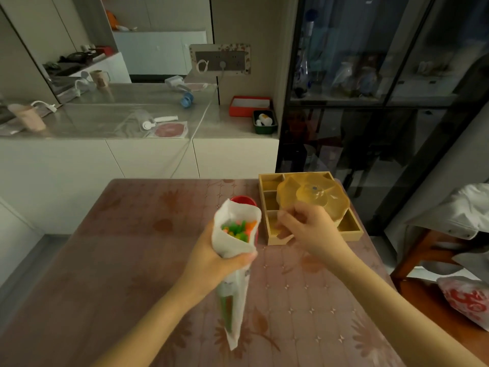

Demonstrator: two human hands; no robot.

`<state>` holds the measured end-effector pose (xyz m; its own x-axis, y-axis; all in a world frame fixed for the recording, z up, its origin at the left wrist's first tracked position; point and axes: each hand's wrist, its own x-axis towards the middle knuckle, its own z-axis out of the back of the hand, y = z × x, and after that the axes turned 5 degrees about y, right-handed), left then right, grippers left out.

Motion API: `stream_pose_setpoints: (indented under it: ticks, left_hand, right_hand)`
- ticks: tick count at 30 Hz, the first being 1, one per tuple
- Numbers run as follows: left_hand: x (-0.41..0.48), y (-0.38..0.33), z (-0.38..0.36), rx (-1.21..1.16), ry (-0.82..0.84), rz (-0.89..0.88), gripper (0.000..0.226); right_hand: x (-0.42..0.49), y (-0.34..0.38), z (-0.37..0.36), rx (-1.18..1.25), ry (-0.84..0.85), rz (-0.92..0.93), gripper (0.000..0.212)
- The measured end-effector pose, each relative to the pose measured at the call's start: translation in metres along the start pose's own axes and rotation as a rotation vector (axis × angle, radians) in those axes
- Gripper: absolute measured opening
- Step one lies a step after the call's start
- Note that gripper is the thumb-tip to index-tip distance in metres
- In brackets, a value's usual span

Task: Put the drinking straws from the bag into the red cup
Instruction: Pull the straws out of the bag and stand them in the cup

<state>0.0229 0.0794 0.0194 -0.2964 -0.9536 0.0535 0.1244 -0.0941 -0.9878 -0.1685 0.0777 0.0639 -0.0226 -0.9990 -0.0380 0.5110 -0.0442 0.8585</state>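
My left hand [217, 258] grips a white plastic bag [235, 284] around its middle and holds it upright above the table. The bag's mouth is open and shows the ends of several green, orange and yellow drinking straws [238, 229]. Right behind the bag stands the red cup [244, 200]; only its rim shows. My right hand [309, 231] hovers to the right of the bag's mouth, fingers curled with thumb and forefinger close together, and nothing visible in it.
A yellow compartment tray [352, 231] with a yellow lid [312, 200] on it stands on the table's far right, just behind my right hand. The pink patterned tablecloth [132, 247] covers the table. A chair with clothes and a plastic bag [465, 300] is at the right.
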Motion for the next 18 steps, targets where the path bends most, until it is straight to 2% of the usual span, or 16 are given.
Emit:
stream_pose_setpoints:
  ticks: [2, 3, 6, 9, 13, 18]
  left_hand:
    - [0.001, -0.001, 0.022, -0.015, -0.065, 0.004, 0.077]
    - [0.0, -0.002, 0.032, 0.003, -0.091, -0.005, 0.079]
    - [-0.005, -0.002, 0.054, 0.103, -0.148, -0.027, 0.085]
    - [-0.009, 0.0, 0.069, 0.2, -0.171, -0.023, 0.087]
    - [-0.011, -0.001, 0.081, 0.353, -0.17, -0.017, 0.085]
    - [-0.008, 0.004, 0.086, 0.511, -0.158, -0.057, 0.09]
  right_hand:
    - [0.021, -0.016, -0.017, -0.265, -0.028, 0.08, 0.013]
    - [0.031, -0.023, -0.028, -0.36, -0.017, 0.111, 0.021]
    - [0.06, -0.038, -0.059, -0.572, 0.056, 0.149, 0.041]
    - [0.082, -0.047, -0.08, -0.733, 0.094, 0.128, 0.04]
    - [0.096, -0.054, -0.089, -0.815, 0.113, 0.136, 0.027]
    - [0.063, -0.056, -0.082, -0.754, 0.115, 0.259, 0.025]
